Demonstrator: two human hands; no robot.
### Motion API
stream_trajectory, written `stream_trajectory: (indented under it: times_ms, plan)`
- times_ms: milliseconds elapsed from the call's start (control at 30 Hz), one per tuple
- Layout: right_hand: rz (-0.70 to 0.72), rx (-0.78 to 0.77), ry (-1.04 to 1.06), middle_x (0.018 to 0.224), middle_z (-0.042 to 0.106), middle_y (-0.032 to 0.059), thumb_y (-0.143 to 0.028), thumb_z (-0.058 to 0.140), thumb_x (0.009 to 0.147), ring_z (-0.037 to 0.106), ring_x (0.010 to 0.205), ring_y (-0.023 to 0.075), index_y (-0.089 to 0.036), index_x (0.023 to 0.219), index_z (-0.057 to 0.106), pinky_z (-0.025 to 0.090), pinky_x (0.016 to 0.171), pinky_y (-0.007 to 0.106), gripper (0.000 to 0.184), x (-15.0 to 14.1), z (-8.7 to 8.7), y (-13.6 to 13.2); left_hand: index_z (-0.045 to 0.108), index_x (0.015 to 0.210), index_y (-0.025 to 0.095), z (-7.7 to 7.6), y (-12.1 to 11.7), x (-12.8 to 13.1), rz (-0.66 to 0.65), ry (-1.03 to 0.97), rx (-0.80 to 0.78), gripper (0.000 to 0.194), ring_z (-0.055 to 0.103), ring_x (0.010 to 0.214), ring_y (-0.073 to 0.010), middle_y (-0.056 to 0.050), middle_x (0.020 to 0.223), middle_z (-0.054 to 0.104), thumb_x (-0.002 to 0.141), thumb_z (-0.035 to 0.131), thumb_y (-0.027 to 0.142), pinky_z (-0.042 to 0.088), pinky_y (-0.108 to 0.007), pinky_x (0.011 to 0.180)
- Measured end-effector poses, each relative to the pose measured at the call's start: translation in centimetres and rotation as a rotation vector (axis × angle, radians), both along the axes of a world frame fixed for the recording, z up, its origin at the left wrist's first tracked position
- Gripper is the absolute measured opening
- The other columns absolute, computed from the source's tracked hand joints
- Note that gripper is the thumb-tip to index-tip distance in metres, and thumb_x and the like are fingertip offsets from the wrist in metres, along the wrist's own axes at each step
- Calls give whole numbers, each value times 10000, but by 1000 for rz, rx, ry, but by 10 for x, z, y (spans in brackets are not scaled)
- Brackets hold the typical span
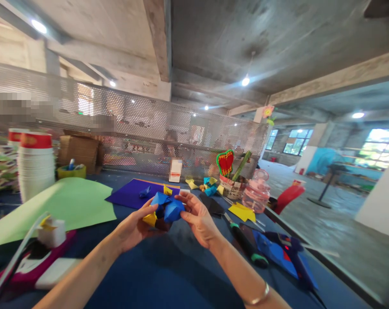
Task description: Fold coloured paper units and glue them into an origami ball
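Note:
Both hands meet above the dark blue tabletop around a folded paper piece (173, 209) in blue and yellow. My left hand (137, 227) grips its left side, thumb on top, close to the yellow part. At the right edge, the fingers of my right hand (197, 216) pinch the blue paper. A dark underside shows beneath the piece, partly hidden by my fingers. Just behind lie purple sheets (125, 195) with a small blue folded paper (145, 192) and a yellow one (167, 189) on top.
Right of my hands are yellow paper (242, 211), a green-and-black-handled tool (247, 242) and a glue gun (290, 253). A pink jug (256, 193) stands behind. On the left are stacked cups (36, 171), a green sheet (75, 201) and a power strip (36, 262).

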State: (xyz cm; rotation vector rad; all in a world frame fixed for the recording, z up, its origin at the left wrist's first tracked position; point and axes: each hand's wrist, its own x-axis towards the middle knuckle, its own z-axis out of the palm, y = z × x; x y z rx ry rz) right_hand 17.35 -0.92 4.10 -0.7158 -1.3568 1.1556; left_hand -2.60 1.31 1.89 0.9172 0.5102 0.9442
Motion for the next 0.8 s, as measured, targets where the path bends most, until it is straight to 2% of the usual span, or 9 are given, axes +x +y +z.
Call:
stream_trajectory:
  times_ms: [133, 233, 300, 433, 533, 600, 667, 733, 800]
  plan:
    - [-41, 45, -62, 1148, 638, 42, -280, 706, 720, 619, 957, 188, -244, 1105, 590, 497, 857, 345, 403, -3, -3, -1, 473, 1300, 249, 2, -2, 2, -4, 36, 18, 505, 695, 794, -258, -107, 966, 699, 824, 635, 295, 548, -425, 797]
    - [-77, 2, -106, 924, 655, 23, -380, 688, 762, 621, 828, 166, -224, 1079, 587, 509, 773, 316, 367, -5, -5, -1, 458, 1320, 300, 2, -3, 3, 38, 45, 27, 546, 692, 812, -258, -77, 996, 696, 809, 651, 282, 558, -421, 766]
    - [-116, -15, -139, 840, 646, 11, -397, 720, 733, 622, 789, 164, -214, 1033, 580, 513, 734, 308, 379, -7, -9, -1, 469, 1311, 319, 2, -3, 4, 62, 39, 37, 549, 689, 827, -257, -69, 1018, 692, 799, 661, 263, 566, -408, 733]
    - [-158, 18, -161, 897, 664, 28, -314, 772, 669, 643, 862, 183, -215, 1018, 523, 522, 778, 331, 440, -14, -18, 1, 517, 1261, 275, 1, -2, 6, 37, 14, 49, 467, 684, 829, -258, -73, 992, 700, 812, 649, 272, 554, -401, 759]
    - [-265, 77, -233, 957, 650, 50, -324, 728, 708, 636, 882, 185, -210, 1041, 517, 524, 769, 327, 411, -13, -21, 5, 534, 1222, 229, 2, -1, 4, 53, -7, 42, 415, 670, 879, -268, -96, 1022, 694, 824, 639, 286, 538, -424, 813]
    - [-321, 121, -363, 986, 641, 59, -363, 657, 778, 622, 876, 178, -201, 1019, 545, 514, 744, 310, 312, -6, -19, 8, 531, 1219, 232, 3, 1, 3, 91, -31, 41, 414, 661, 903, -266, -92, 1051, 684, 821, 640, 274, 542, -420, 807]
    - [-319, 157, -551, 964, 649, 55, -395, 574, 844, 611, 864, 174, -189, 965, 581, 493, 717, 294, 238, 4, -13, 11, 528, 1216, 240, 3, 3, 0, 143, -42, 34, 423, 660, 881, -250, -83, 1039, 680, 810, 647, 262, 555, -411, 780]
    - [-255, 167, -777, 913, 664, 51, -409, 526, 877, 608, 846, 176, -174, 916, 613, 472, 712, 291, 254, 16, -6, 11, 529, 1202, 245, 2, 6, -2, 182, -41, 13, 425, 662, 849, -227, -74, 1014, 677, 798, 659, 273, 565, -404, 764]
    - [-127, 147, -986, 894, 674, 56, -432, 529, 875, 611, 839, 181, -160, 906, 642, 461, 732, 295, 297, 28, 5, 8, 531, 1186, 255, 2, 7, -3, 187, -37, 2, 417, 661, 836, -207, -61, 1004, 672, 793, 666, 297, 570, -395, 762]
